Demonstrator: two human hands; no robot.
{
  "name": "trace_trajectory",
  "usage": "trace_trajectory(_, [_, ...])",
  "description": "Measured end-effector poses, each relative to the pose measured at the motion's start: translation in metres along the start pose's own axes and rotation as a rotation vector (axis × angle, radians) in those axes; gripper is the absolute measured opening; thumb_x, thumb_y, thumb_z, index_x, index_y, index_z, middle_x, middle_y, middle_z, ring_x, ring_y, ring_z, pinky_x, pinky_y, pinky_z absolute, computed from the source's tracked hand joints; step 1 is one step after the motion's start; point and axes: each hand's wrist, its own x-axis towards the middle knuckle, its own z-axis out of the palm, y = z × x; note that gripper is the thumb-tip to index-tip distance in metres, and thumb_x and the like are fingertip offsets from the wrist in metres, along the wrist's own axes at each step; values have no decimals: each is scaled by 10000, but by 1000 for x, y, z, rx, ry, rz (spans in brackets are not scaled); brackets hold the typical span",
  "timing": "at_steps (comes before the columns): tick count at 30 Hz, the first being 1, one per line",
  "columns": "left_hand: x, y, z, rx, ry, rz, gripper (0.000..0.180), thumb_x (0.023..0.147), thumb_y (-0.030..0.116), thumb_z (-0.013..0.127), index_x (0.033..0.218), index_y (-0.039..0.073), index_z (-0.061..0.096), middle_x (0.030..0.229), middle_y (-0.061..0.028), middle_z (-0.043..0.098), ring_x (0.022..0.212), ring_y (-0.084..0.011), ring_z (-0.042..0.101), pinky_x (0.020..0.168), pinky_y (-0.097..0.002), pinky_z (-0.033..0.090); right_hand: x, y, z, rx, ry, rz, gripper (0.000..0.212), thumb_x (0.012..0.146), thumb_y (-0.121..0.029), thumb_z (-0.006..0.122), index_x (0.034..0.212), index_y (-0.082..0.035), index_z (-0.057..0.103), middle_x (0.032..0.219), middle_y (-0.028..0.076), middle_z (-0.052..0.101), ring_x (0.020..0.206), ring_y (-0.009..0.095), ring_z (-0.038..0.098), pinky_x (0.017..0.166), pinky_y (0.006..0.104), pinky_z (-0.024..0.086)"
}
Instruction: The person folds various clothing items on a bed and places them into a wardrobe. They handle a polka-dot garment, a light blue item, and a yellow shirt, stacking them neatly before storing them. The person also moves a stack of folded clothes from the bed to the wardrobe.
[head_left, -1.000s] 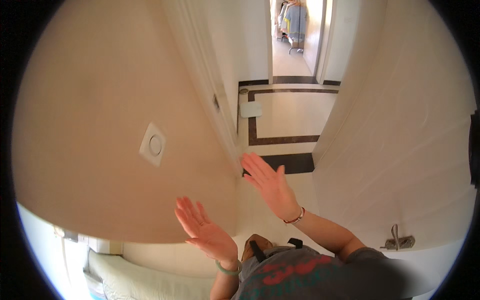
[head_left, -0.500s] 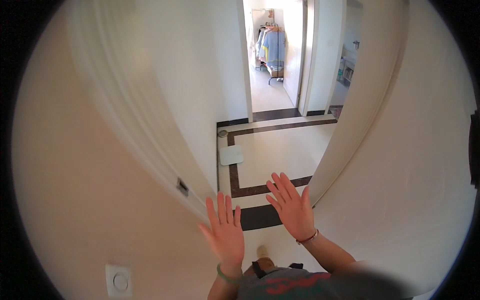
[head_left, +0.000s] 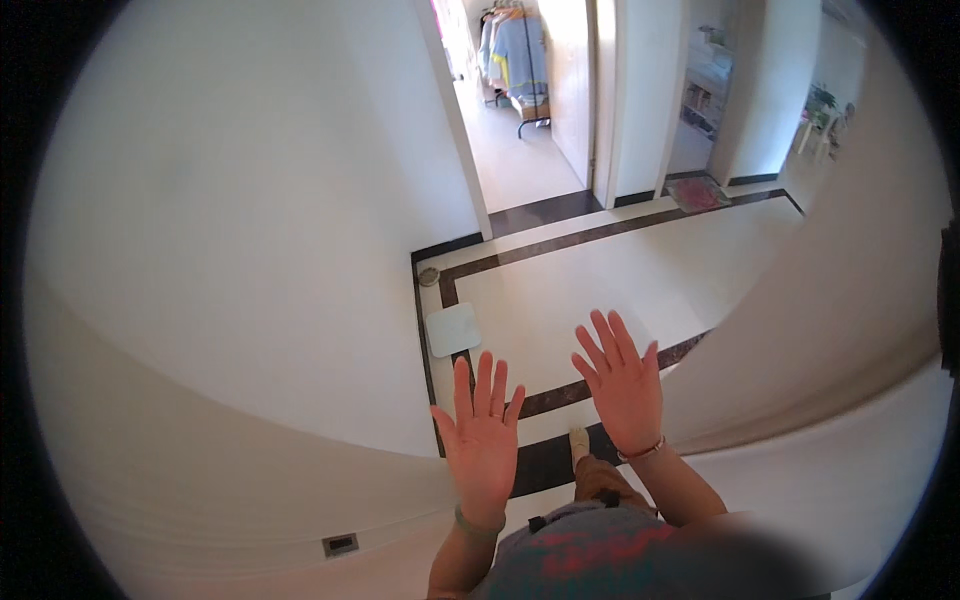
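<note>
Both palms are raised in front of me, turned toward me and holding nothing. My left hand [head_left: 482,445] has its fingers stretched and spread; a ring shows on one finger and a green bangle [head_left: 479,522] circles the wrist. To its right, somewhat farther forward, my right hand [head_left: 627,395] is spread the same way, with a thin reddish bracelet [head_left: 643,450] on its wrist. The hands are apart and touch nothing. Beyond the left fingertips, a pale square flat panel like a bathroom scale [head_left: 453,330] lies on the floor by the wall.
A dark threshold strip [head_left: 545,468] crosses the doorway under my foot [head_left: 579,442]. Ahead, pale floor tiles have a brown border [head_left: 530,252]. A round drain cover [head_left: 429,277] sits by the left wall. Farther off are an open door [head_left: 570,90], a clothes rack [head_left: 520,60] and a reddish mat [head_left: 698,194].
I have stepped forward into the doorway, and the view has swung right, bringing the mat and far room into sight. Both hands stay raised and spread.
</note>
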Motion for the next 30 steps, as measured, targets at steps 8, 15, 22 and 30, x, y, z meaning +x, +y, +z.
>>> trace_trajectory(8, [153,-19,9,-8,189,62,607,1022,560,262,1497,191,342,1533,-109,353,1410,-289,334,1143,-469,292,210,4,-16,80,-106,174,645,1045,-497,201,1519,-62,250,1572,116,273,1421,306,314,1152,446,280])
trace_trajectory(15, [294,-30,-52,-29,341,126,574,1023,551,280,1484,219,367,1505,-85,402,1397,-269,359,1133,-454,302,358,37,-54,61,-136,347,694,1033,-534,192,1495,-27,300,1567,120,287,1432,305,293,1158,454,264])
trace_trajectory(22, [515,-33,-55,-9,177,-11,569,1027,546,268,1488,226,363,1514,-60,399,1394,-249,362,1132,-443,295,530,42,-78,44,-34,227,685,1032,-537,186,1502,-50,300,1564,103,300,1430,286,302,1148,452,283])
trace_trajectory(30, [739,-76,-38,19,-86,-276,587,1022,551,255,1491,215,365,1542,-102,346,1422,-302,309,1160,-488,250,696,19,-126,51,90,-12,664,1032,-538,225,1494,-73,330,1552,97,329,1405,280,344,1132,441,311])
